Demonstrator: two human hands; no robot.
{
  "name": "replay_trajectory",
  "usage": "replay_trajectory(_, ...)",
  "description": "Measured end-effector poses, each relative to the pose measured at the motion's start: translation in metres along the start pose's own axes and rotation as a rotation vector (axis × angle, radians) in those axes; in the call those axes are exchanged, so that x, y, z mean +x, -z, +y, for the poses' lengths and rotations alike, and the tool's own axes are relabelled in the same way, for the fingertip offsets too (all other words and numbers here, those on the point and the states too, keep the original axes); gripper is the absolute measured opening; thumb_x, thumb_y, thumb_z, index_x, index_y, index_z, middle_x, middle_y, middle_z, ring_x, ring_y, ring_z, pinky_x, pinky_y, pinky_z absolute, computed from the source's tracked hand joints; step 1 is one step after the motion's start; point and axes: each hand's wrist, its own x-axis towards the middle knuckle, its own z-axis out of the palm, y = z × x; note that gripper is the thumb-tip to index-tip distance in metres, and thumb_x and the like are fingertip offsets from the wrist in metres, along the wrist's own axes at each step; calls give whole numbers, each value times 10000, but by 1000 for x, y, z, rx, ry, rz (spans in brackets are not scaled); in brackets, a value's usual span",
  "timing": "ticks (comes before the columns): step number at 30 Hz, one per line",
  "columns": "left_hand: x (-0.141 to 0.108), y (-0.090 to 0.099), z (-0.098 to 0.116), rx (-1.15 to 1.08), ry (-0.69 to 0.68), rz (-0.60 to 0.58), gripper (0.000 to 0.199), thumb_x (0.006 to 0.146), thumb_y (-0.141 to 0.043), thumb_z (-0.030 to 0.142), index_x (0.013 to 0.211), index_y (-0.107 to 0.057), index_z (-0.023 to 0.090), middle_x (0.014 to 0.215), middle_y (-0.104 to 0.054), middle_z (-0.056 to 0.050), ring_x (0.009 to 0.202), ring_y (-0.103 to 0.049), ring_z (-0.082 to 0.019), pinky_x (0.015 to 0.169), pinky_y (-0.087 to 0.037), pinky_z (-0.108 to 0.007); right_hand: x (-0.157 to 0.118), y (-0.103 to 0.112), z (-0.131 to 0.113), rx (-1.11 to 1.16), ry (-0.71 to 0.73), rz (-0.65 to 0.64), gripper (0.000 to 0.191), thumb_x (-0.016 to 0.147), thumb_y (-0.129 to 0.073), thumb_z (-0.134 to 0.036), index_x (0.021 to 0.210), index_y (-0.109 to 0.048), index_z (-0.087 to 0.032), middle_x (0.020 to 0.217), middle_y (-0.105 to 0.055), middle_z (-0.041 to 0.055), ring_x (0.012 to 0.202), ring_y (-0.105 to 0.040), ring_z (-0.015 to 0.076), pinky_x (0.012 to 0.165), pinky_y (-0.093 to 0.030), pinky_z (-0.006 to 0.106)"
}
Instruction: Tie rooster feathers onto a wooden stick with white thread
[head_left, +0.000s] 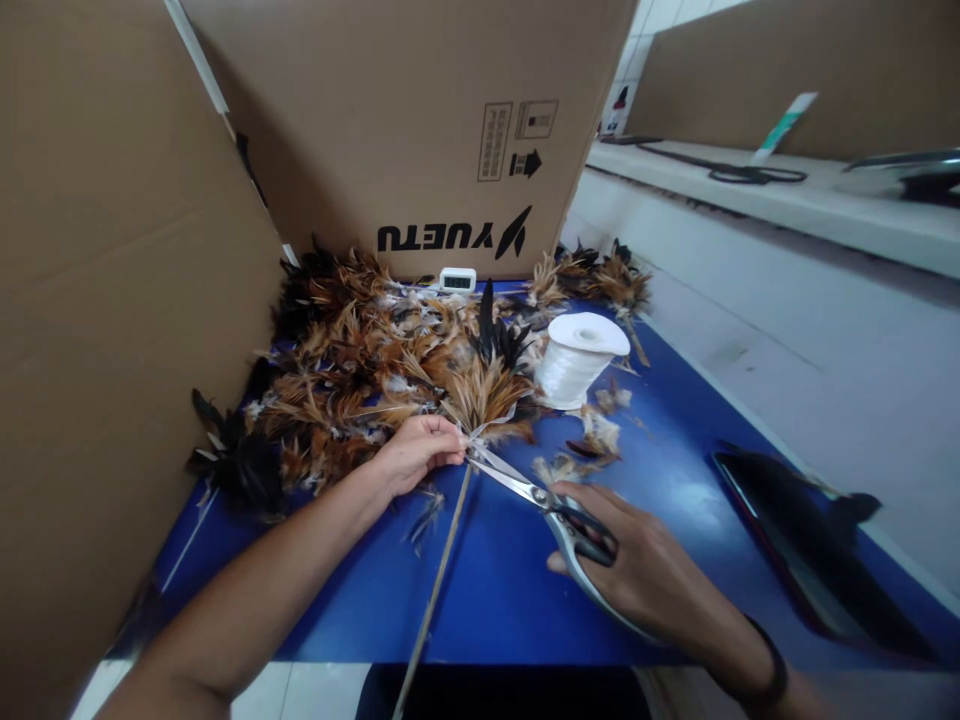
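My left hand [426,452] pinches the white ribbon at the base of a brown and black feather bundle [487,388], at the top of a thin stick [442,570]. The stick slants down past the table's front edge. In my right hand [637,560] are scissors [534,493] with grey and black handles. Their blades are slightly apart, with the tips at the ribbon beside my left fingertips. A white spool of ribbon [576,365] stands just behind, to the right.
Loose feathers [345,370] cover the blue table's [660,450] left and back. Cardboard [420,120] stands behind and at left. A small digital clock [457,280] sits at the back, a dark flat device [810,550] at right. A ledge [697,185] holds other scissors [757,173].
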Motion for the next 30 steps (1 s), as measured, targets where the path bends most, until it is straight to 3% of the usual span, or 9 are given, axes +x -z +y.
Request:
replay_trajectory(6, 2, 1, -2, -13, -10, 0, 226, 526, -786, 90, 618, -580, 105, 586, -637, -21, 493, -593, -75, 504, -500, -161, 6, -3, -7, 4, 11, -3, 457, 731, -670, -342, 1153, -536, -228, 1096, -641, 67, 897, -639, 215, 792, -517, 336)
replay_trajectory(11, 1, 2, -1, -10, -15, -16, 202, 553, -773, 107, 626, -585, 104, 575, -631, -14, 497, -592, -72, 512, -502, -159, 1, -1, -9, 15, -56, -34, 440, 736, -654, -334, 1146, -532, -231, 1054, -643, 62, 814, -646, 198, 726, -524, 317)
replay_trajectory(15, 0, -2, 0, -12, -1, 12, 172, 547, -729, 51, 607, -576, 101, 592, -642, -28, 483, -590, -73, 501, -499, -160, 5, -3, -11, 33, -21, -15, 439, 730, -660, -335, 1134, -526, -230, 1058, -635, 63, 845, -633, 197, 755, -505, 320)
replay_trajectory(21, 0, -5, -1, -14, -7, 45, 159, 548, -635, -12, 629, -568, 108, 576, -642, -31, 470, -581, -78, 484, -488, -161, 20, -10, -19, 54, -28, -50, 414, 720, -665, -357, 1082, -514, -226, 901, -640, 24, 756, -606, 179, 699, -471, 296)
replay_trajectory(30, 1, -3, -2, -7, -44, 5, 165, 529, -677, 42, 642, -577, 110, 553, -624, -12, 490, -573, -78, 503, -475, -169, 29, -13, -26, 83, -36, -69, 297, 762, -636, -349, 1000, -513, -221, 822, -620, 8, 690, -576, 160, 662, -435, 280)
